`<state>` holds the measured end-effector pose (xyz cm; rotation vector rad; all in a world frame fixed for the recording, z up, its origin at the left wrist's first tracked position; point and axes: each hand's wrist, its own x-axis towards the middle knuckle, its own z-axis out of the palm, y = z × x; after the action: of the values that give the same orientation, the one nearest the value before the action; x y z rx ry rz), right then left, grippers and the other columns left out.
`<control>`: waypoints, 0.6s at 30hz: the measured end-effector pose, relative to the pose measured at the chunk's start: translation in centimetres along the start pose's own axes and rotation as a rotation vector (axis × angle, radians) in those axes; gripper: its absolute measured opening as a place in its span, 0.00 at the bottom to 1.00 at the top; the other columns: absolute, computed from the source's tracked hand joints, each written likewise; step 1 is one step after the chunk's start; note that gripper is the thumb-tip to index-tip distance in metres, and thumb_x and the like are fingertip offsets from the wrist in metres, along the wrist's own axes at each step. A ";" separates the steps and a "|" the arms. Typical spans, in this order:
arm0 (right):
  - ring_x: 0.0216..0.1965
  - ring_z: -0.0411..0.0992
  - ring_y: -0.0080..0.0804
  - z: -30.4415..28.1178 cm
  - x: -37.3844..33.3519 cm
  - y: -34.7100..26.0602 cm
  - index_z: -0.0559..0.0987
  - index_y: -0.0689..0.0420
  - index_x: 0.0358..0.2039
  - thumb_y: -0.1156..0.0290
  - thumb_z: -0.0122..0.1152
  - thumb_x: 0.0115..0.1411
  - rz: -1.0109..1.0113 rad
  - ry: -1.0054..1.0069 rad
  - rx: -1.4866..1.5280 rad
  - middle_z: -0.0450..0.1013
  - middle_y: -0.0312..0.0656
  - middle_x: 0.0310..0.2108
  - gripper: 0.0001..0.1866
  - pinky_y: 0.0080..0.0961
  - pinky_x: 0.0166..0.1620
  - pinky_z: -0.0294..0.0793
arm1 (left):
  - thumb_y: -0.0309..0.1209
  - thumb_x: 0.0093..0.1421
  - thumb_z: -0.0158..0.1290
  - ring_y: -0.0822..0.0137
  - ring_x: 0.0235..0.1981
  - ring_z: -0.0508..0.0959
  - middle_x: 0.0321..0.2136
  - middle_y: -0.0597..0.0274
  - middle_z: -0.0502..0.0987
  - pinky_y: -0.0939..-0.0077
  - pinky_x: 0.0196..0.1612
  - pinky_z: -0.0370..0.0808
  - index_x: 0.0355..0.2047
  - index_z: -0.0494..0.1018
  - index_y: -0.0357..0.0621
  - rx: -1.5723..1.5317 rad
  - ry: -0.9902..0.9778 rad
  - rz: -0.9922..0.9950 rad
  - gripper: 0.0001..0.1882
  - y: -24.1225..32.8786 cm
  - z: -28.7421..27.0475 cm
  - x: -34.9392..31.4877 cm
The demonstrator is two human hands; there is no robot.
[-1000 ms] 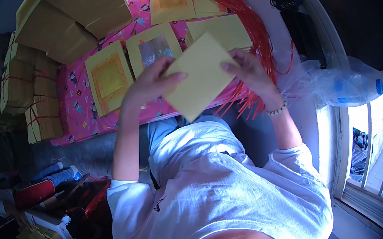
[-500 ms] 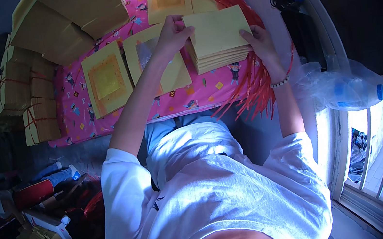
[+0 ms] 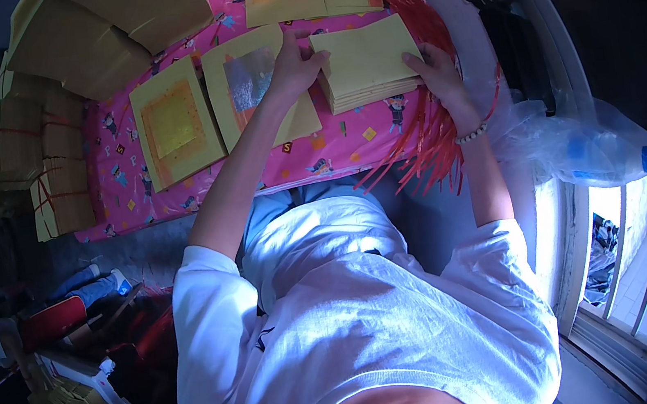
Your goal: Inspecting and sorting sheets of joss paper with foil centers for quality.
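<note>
A: Where are the hands?

B: Seen from above, both bare hands reach forward, apart from each other, with a thick rectangular stack of pale yellow paper (image 3: 369, 55) between them. The left hand (image 3: 295, 72) is at the stack's left side near the far corner, its thumb against the edge. The right hand (image 3: 442, 78), with a bracelet of pale round beads (image 3: 471, 135) on the wrist, is at the right side, thumb near the top edge, its fingers partly hidden.

A: Are they clamped on it?

B: They touch it from opposite sides. How firmly they press, I cannot tell.

A: Where does the stack sit?

B: On a bright pink cloth printed with cartoon figures (image 3: 349, 149), toward the person's right. Just left of it lies yellow paper topped by a shiny silver foil square (image 3: 249, 72); farther left, a yellow sheet bearing a gold square with an orange border (image 3: 174, 128). A long bundle of glossy red strips (image 3: 421, 2) trails down beside the right hand.

A: Which step is this?

B: My reading: lining up the stack's edges; its layers show along the near side.

A: And what would the next move call for?

B: Probably even pressure from both sides, keeping the layers flush, with the right fingers clear of the red strips.
</note>
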<state>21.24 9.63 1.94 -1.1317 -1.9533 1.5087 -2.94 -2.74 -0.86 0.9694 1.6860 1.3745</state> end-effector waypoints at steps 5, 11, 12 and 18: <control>0.28 0.69 0.15 0.1 0.3 0.5 0.73 0.60 0.41 0.62 0.57 0.59 -0.020 -0.001 -0.002 0.73 0.35 0.30 0.16 0.10 0.29 0.68 | 0.29 0.53 0.56 0.67 0.30 0.76 0.29 0.56 0.74 0.72 0.35 0.73 0.51 0.58 0.36 0.023 0.008 0.026 0.28 -0.3 0.1 0.0; 0.26 0.72 0.26 0.5 -0.1 0.7 0.74 0.63 0.38 0.63 0.60 0.56 -0.053 0.073 -0.095 0.74 0.41 0.27 0.16 0.22 0.31 0.72 | 0.28 0.50 0.56 0.56 0.29 0.79 0.28 0.51 0.76 0.65 0.36 0.74 0.49 0.58 0.36 0.287 0.074 0.075 0.28 2.2 0.6 -1.2; 0.26 0.73 0.31 0.9 -0.5 0.0 0.75 0.62 0.39 0.62 0.61 0.55 -0.168 0.157 -0.314 0.75 0.42 0.27 0.17 0.26 0.33 0.72 | 0.28 0.50 0.56 0.56 0.29 0.79 0.28 0.51 0.76 0.65 0.36 0.74 0.49 0.58 0.36 0.286 0.075 0.075 0.28 2.8 0.7 -1.5; 0.32 0.76 0.39 1.1 -1.0 -0.7 0.75 0.59 0.40 0.60 0.63 0.53 -0.334 0.301 -0.654 0.76 0.45 0.31 0.19 0.32 0.38 0.73 | 0.25 0.47 0.55 0.45 0.33 0.76 0.29 0.45 0.74 0.57 0.36 0.73 0.47 0.58 0.33 0.536 0.102 0.114 0.27 4.3 1.6 -3.0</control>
<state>20.80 8.14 2.39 -1.1083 -2.3243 0.4955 0.20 -4.16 3.34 1.3228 2.1635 1.0689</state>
